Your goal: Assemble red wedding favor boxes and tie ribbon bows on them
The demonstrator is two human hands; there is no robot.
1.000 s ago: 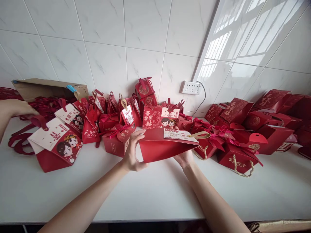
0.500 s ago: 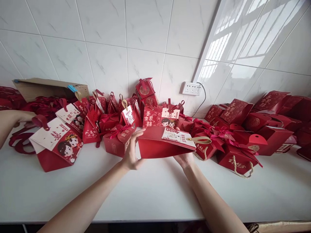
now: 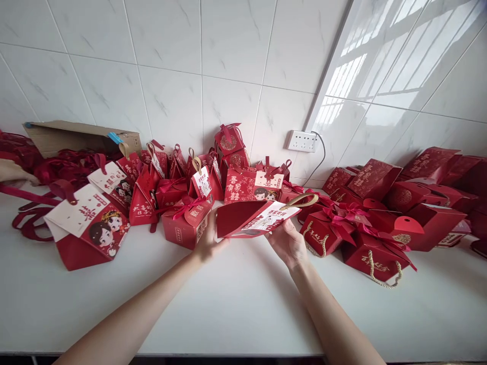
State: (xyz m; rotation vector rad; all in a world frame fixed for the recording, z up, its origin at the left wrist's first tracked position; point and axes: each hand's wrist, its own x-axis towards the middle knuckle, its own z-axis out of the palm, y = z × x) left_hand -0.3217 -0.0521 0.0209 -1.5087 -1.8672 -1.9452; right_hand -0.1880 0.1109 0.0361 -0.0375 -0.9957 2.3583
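I hold a red paper gift box (image 3: 243,217) with a white printed flap and a tan loop handle low over the white counter (image 3: 236,304). My left hand (image 3: 207,238) grips its left end, fingers curled behind the red wall. My right hand (image 3: 287,242) holds the flap's right end from below, thumb on the printed card. The box is tilted with its open side toward me. Many similar red boxes stand just behind it along the tiled wall.
A large red-and-white box with cartoon figures (image 3: 85,225) lies at the left, beside red ribbons (image 3: 30,223) and a brown carton (image 3: 79,136). Red boxes with rope handles (image 3: 369,253) crowd the right. A wall socket (image 3: 302,141) with a cable sits behind.
The held box has tipped and folded smaller, moving away from me toward the row of boxes. Another person's arm at the far left has withdrawn from view.
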